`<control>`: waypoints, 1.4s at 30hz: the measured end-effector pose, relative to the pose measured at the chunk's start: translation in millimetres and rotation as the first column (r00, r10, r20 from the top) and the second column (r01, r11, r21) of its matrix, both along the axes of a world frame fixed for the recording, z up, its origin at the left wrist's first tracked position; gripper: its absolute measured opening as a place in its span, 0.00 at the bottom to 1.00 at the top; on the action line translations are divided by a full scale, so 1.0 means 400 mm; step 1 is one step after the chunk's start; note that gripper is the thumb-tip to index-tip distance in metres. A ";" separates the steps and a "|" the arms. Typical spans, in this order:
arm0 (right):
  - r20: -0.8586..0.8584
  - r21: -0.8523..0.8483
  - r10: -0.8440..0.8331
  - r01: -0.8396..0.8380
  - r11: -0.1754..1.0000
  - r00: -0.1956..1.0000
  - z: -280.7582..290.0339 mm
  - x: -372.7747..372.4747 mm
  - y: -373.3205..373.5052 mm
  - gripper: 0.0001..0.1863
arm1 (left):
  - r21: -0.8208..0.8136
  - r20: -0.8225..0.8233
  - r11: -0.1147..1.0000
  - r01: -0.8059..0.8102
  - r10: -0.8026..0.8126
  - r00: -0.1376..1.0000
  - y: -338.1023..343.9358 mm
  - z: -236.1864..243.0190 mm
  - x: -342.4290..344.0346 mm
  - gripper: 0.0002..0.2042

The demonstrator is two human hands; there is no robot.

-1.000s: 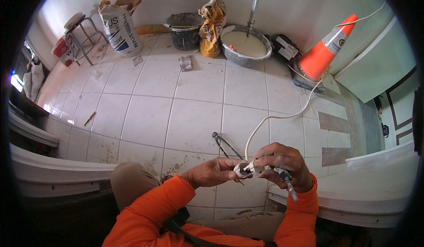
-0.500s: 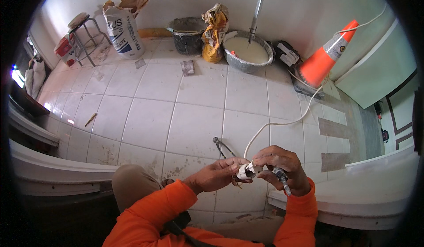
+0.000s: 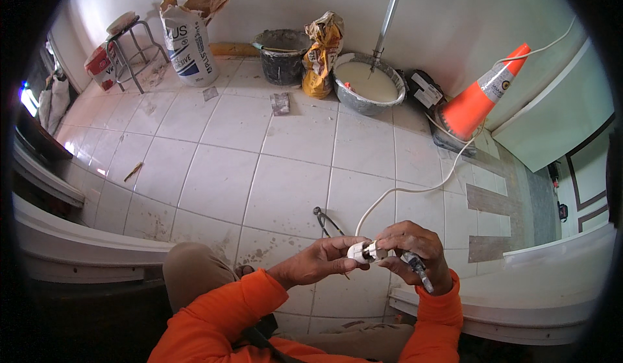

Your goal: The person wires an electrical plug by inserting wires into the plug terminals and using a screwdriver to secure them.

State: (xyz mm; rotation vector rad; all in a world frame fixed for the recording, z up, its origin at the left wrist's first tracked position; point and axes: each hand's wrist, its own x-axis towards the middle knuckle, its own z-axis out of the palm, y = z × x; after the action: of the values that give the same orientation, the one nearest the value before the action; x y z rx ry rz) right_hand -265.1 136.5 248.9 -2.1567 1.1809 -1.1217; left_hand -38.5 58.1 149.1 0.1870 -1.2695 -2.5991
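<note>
In front of my knees, my left hand [image 3: 324,259] pinches the rounded end of a white electrical plug [image 3: 357,253]. It looks opened up, with dark metal inside. My right hand [image 3: 415,249] grips the plug's other white part between thumb and fingers. Tucked in the same hand is a slim tool, smeared with grey and pointing down to the right, perhaps a screwdriver [image 3: 420,273]. A white cable [image 3: 402,190] runs across the tiles up to my hands. Just beyond them, a pair of pincers [image 3: 318,214] lies on the floor, its handles partly hidden.
Along the wall stand a stool [image 3: 133,55], a white paper sack [image 3: 188,48], a black bucket [image 3: 282,64], a yellow bag [image 3: 318,64] and a grey tub [image 3: 363,107] of pale liquid. At right, an orange traffic cone [image 3: 470,107] has the cable looped round it.
The head view has shifted slightly. My fingers have moved a little on the plug, and its two white parts sit more nearly in line; both hands keep their hold.
</note>
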 end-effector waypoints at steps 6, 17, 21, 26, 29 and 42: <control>-0.006 0.013 0.009 -0.009 1.000 1.000 0.000 0.002 -0.002 0.19 | -0.042 0.001 0.999 0.009 -0.009 1.000 0.001 -0.011 -0.003 0.31; 0.003 0.010 0.052 -0.052 0.999 0.999 0.000 0.001 0.002 0.19 | -0.074 0.034 0.997 0.003 -0.001 0.999 -0.003 0.021 0.006 0.29; 0.007 -0.021 0.080 -0.080 0.997 0.997 -0.002 0.000 -0.001 0.20 | -0.066 0.031 0.998 -0.011 0.013 0.999 -0.002 0.025 0.007 0.29; 0.025 0.006 0.093 -0.094 0.996 0.995 -0.001 0.000 0.005 0.19 | -0.080 0.046 0.997 -0.015 0.018 0.999 -0.002 0.020 0.006 0.29; 0.023 0.016 0.072 -0.072 0.997 0.997 0.002 0.001 0.004 0.19 | -0.090 0.054 0.996 -0.029 0.034 0.998 -0.001 0.025 0.004 0.30; 0.091 0.049 0.026 -0.030 0.998 0.996 -0.003 -0.002 -0.001 0.18 | -0.173 0.029 0.977 -0.122 0.129 0.991 0.012 0.033 -0.001 0.28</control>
State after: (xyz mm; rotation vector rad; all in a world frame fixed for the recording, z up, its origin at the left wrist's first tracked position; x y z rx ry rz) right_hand -266.0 136.3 247.7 -2.0569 1.1235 -1.1525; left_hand -38.8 62.9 162.2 0.2795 -1.4372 -2.3788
